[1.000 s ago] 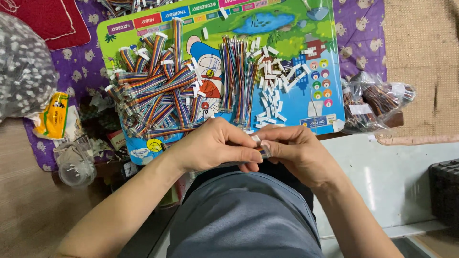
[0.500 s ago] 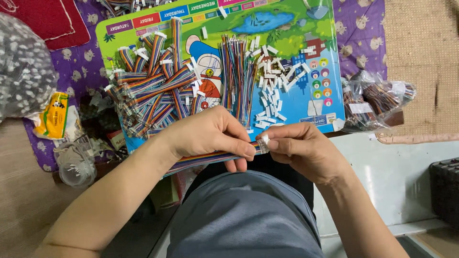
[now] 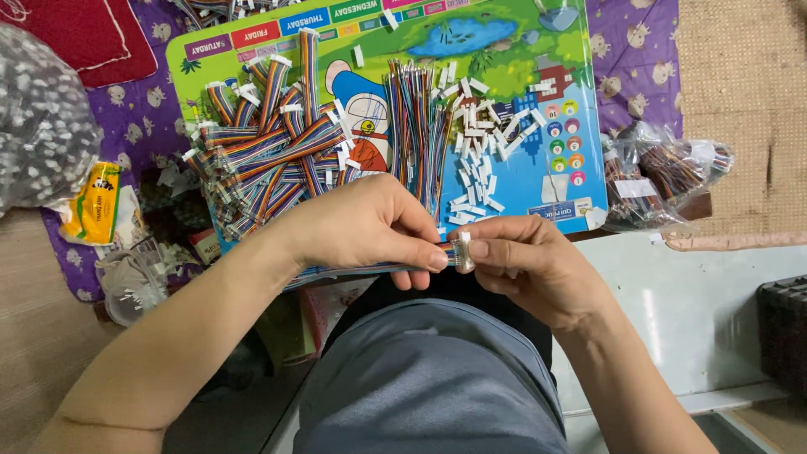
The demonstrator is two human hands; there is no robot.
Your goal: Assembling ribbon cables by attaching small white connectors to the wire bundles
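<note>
My left hand (image 3: 370, 227) pinches the end of a flat rainbow ribbon cable (image 3: 353, 271) that trails left under my wrist. My right hand (image 3: 530, 265) holds a small white plastic connector (image 3: 461, 250) against that cable end, thumb and forefinger closed on it. Both hands meet over my lap, just in front of a colourful cartoon board (image 3: 521, 76). On the board lie a heap of finished ribbon cables with white ends (image 3: 269, 151), a bundle of loose coloured wires (image 3: 416, 134) and a scatter of white connectors (image 3: 479, 160).
A clear bag of white connectors (image 3: 42, 126) sits far left, with a yellow packet (image 3: 97, 202) and a small plastic bag (image 3: 134, 282) below it. Bags of cables (image 3: 664, 176) lie at the right. A purple cloth (image 3: 630, 59) lies under the board; a black crate (image 3: 786, 328) stands at right.
The hands have gone from bunched together to drawn slightly apart, with the ribbon cable now stretched out left and the white connector pressed on its end.
</note>
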